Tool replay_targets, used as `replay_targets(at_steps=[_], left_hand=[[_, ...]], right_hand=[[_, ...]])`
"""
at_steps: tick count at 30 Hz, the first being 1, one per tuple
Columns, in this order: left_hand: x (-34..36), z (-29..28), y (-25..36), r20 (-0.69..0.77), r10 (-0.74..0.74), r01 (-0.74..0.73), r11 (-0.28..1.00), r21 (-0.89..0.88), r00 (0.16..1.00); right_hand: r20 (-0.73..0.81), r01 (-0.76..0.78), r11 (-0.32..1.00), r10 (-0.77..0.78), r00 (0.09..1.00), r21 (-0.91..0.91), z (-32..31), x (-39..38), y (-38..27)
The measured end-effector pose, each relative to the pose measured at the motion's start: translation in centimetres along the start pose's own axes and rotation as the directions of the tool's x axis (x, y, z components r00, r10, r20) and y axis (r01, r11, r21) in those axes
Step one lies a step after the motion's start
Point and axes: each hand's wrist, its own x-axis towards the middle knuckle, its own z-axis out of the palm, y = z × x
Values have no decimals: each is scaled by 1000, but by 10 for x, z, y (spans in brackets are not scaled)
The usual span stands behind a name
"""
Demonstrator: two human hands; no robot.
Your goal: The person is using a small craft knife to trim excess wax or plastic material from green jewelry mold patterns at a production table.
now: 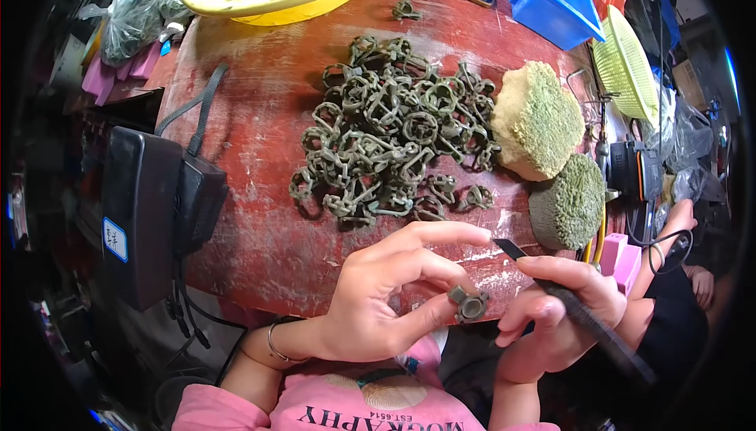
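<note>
Ring piece (pixel 470 306): a small greenish-grey metal part with a round collar, held up over the near edge of the bench (pixel 252 222), well apart from the pile.
File work, done well: my judgement is that the ring piece wants a firm pinch low on its body, the collar turned outward and the wrist braced, so that it cannot roll under pressure. Short, light strokes laid flat to the metal should serve better than hard ones, with the left fingertips kept out of the tool's path.
Left hand (pixel 378 297): thumb and a bent finger pinched on the ring piece; the forefinger reaches out, its end just beside the tool's tip, and I cannot tell whether they touch.
Right hand (pixel 555 340): fingers and thumb wrapped on the file-like tool (pixel 584 313), a dark flat bar whose narrow end points toward the left hand; that end stands apart from the collar in this view.
Pile (pixel 386 131): many similar metal pieces heaped mid-bench.
Rough blocks: a tan one (pixel 535 120) and a grey-green one (pixel 568 202), toward the right edge.
Far left corner: a yellow basin (pixel 307 9) with a few pieces in it.
Far right corner: a blue tray (pixel 551 13).
</note>
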Motion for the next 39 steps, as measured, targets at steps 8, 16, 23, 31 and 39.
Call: replay_targets(at_steps=[8, 16, 23, 31, 39], left_hand=[[-6, 4, -4, -6, 1, 0, 996, 87, 1000], [-10, 6, -6, -98, -79, 63, 985, -161, 992], [-7, 7, 2, 17, -240, 235, 934, -269, 971], [-5, 5, -1, 34, 7, -8, 999, 31, 999], [-5, 2, -2, 10, 4, -6, 979, 203, 1000]], right_hand=[[-300, 108, 991, -80, 951, 77, 18, -8, 12], [-182, 148, 927, -220, 958, -344, 28, -37, 17], [-61, 135, 963, -153, 986, -235, 22, -31, 23], [73, -375, 747, 405, 912, 549, 22, -33, 13], [-59, -103, 950, 126, 990, 295, 24, -35, 27]])
